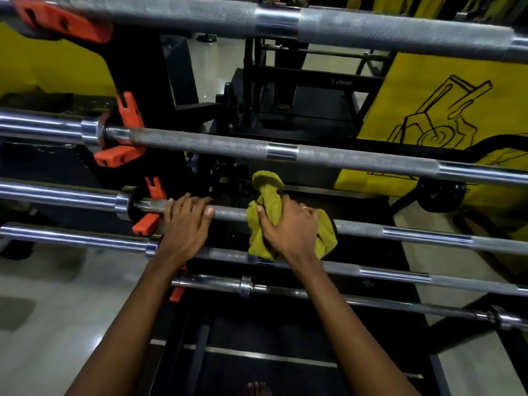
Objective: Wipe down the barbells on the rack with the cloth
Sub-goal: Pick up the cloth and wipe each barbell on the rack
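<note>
Our left hand curls its fingers over the barbell just right of the orange hook. Our right hand grips the bunched olive-yellow cloth around the same bar, a little further right. The bar is third from the top, grey knurled steel with smooth shiny bands, and its long axis runs left to right, dipping slightly to the right.

My left fingers grip the barbell; just right of them, my right fingers clutch the cloth round it.
</note>
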